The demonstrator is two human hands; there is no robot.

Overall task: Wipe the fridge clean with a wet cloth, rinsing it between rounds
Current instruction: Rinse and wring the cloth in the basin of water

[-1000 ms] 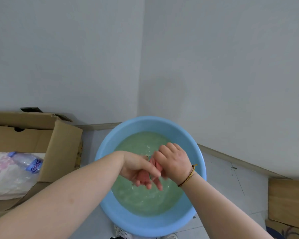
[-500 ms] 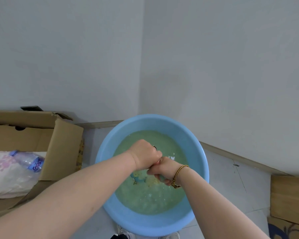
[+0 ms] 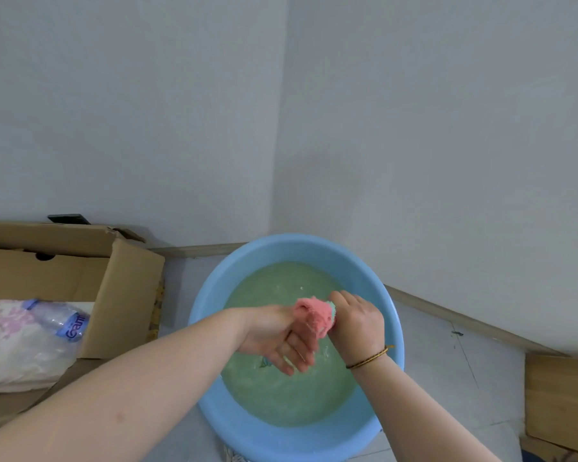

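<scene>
A round blue basin (image 3: 214, 285) stands on the floor, filled with cloudy greenish water. Above the water I hold a bunched pink cloth (image 3: 314, 315) with a green edge between both hands. My right hand (image 3: 356, 323) grips its right end, fingers curled round it. My left hand (image 3: 281, 338) lies against its left side, the cloth over the thumb side of the hand and the fingers stretched down toward the water. The fridge is not in view.
An open cardboard box (image 3: 124, 288) with a plastic water bottle (image 3: 59, 316) and white fabric sits to the left of the basin. Grey walls meet in a corner behind it. A wooden board (image 3: 561, 401) lies at the right.
Both hands were fists twisting the cloth low over the water half a second ago. Now the pink cloth is lifted into view and my left fingers have straightened.
</scene>
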